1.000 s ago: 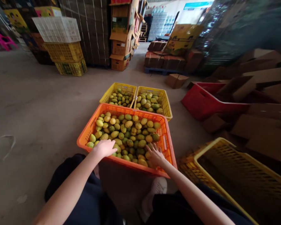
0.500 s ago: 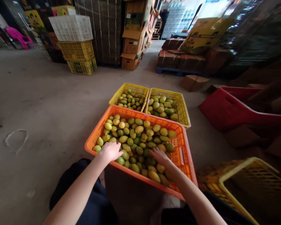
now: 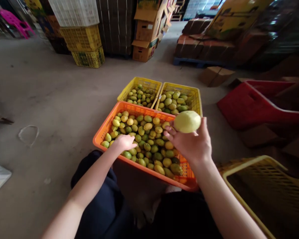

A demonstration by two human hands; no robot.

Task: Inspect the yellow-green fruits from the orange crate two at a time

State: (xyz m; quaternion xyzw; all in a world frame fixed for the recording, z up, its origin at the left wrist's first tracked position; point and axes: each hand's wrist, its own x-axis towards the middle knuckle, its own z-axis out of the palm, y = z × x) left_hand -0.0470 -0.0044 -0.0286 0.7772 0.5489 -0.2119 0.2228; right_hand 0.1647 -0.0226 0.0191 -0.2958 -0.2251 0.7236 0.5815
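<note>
A pale yellow-green lemon (image 3: 187, 121) rests in my upturned right hand (image 3: 193, 144), with the thumb on its right and the fingers curled at its left. That hand is raised above the right part of an orange plastic crate (image 3: 106, 124). Many yellow and green lemons (image 3: 147, 146) lie loose in this crate. My left hand (image 3: 124, 143) is palm down over the lemons at the crate's near left side, its fingers extended and apart; their undersides are hidden.
Two yellow crates (image 3: 126, 91) with similar fruit stand just beyond the orange one. A red crate (image 3: 235, 106) stands right, another yellow crate (image 3: 254, 162) near right. Stacked crates (image 3: 82, 38), cartons (image 3: 144, 39) and a blue pallet (image 3: 189, 62) stand farther back.
My right hand has risen from the fruit and turned palm up, now with a lemon in it. My left hand stays low over the fruit. The view has tilted down.
</note>
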